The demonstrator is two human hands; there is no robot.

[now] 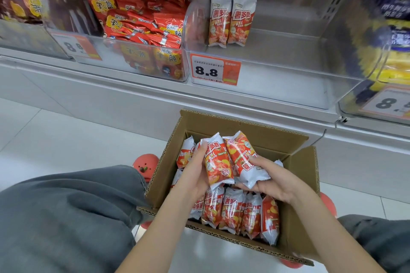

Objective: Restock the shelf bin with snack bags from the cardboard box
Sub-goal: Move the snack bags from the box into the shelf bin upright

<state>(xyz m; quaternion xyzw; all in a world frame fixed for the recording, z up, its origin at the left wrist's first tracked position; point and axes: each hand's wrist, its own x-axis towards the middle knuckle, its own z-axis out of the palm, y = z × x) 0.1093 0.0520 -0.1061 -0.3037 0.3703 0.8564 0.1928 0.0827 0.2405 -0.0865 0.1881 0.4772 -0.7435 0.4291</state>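
An open cardboard box [297,175] stands on the floor between my knees, with several red-and-white snack bags [233,210] standing in a row inside. Above the box, my left hand [195,175] grips one snack bag [218,162] from its left side. My right hand [273,182] holds a second snack bag [241,155] beside it, fingers curled under its lower end. The two held bags touch. Up on the shelf, a clear plastic bin [288,86] holds a few of the same snack bags [230,20] upright at its back left.
A price tag reading 8.8 [214,70] hangs on the bin's front. The bin to the left [137,62] is full of red snack packs. Yellow-and-blue packs [386,35] fill the bin on the right. My grey trouser legs [66,217] flank the box on a white tiled floor.
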